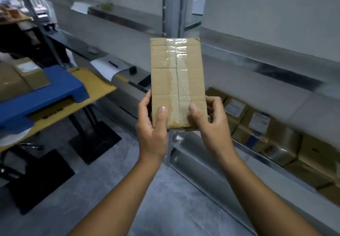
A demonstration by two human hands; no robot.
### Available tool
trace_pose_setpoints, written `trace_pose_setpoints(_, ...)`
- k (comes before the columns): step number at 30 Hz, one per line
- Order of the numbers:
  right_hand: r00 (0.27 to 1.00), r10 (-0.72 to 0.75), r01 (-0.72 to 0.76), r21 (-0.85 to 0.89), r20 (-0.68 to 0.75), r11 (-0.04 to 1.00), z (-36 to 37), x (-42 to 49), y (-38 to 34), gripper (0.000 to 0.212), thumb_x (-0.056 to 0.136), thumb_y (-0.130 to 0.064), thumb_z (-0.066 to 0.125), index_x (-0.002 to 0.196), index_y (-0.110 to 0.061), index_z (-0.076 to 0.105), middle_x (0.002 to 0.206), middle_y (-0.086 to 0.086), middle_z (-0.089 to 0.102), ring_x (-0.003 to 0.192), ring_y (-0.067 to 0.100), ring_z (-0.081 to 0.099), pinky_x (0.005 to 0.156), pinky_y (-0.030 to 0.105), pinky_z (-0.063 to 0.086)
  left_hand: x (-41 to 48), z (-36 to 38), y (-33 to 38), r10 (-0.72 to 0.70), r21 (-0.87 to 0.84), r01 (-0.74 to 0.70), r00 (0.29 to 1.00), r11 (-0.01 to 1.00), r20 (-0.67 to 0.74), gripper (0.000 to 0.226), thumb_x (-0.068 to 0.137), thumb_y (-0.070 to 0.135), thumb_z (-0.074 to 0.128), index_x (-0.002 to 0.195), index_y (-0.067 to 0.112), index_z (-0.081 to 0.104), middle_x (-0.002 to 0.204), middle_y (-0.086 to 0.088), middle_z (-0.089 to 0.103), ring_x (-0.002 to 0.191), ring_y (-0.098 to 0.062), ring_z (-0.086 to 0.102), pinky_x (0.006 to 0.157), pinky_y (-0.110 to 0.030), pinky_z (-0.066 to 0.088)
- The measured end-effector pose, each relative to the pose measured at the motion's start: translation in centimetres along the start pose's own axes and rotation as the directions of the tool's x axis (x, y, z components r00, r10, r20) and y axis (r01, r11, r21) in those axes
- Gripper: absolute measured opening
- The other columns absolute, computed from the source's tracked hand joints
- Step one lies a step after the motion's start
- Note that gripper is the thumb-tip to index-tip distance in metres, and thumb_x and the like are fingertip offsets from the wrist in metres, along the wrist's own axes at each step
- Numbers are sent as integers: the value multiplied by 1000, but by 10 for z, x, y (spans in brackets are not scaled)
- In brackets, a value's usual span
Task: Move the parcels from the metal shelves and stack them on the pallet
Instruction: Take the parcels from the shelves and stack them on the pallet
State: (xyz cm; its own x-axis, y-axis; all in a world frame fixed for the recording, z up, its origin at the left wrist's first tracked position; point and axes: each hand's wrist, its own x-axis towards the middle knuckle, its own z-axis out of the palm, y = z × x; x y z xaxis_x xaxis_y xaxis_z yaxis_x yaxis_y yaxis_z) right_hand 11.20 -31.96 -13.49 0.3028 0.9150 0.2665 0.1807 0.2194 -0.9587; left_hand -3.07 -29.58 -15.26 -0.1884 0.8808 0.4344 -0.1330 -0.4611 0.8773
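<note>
I hold a flat brown cardboard parcel (176, 77) with clear tape down its middle, upright in front of me. My left hand (152, 127) grips its lower left edge, thumb on the front face. My right hand (211, 123) grips its lower right edge, thumb also on the front. The blue pallet (55, 92) lies at the left on a yellow table, with a small labelled box (31, 72) and a larger brown box (9, 83) on it. More taped parcels (266, 134) sit on the lower metal shelf (257, 149) at the right.
A grey shelf upright (173, 7) stands behind the parcel. A steel counter with white paper (104, 66) and a dark phone (145, 81) runs behind the table. Black table feet (95, 140) rest on the grey floor. Dark clutter fills the far left.
</note>
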Motion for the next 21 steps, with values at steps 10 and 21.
trace_pose_setpoints(10, 970, -20, 15, 21, 242, 1000, 222, 69, 28, 62, 85, -56, 73, 139, -40, 48, 140, -8, 57, 121, -5, 59, 98, 27, 57, 108, -163, -51, -56, 119, 94, 956, 988, -288, 51, 99, 28, 58, 148, 18, 48, 127, 27, 65, 120, 2, 63, 92, -16, 51)
trace_pose_setpoints(21, 880, 82, -126, 63, 467, 990, 421, 230, 109, 64, 81, -58, 75, 141, -43, 55, 135, -1, 63, 121, 9, 65, 102, 43, 56, 280, -266, -160, -114, 277, 265, 880, 924, -461, 55, 97, 39, 60, 149, 29, 48, 136, 17, 63, 124, 0, 61, 101, -27, 52)
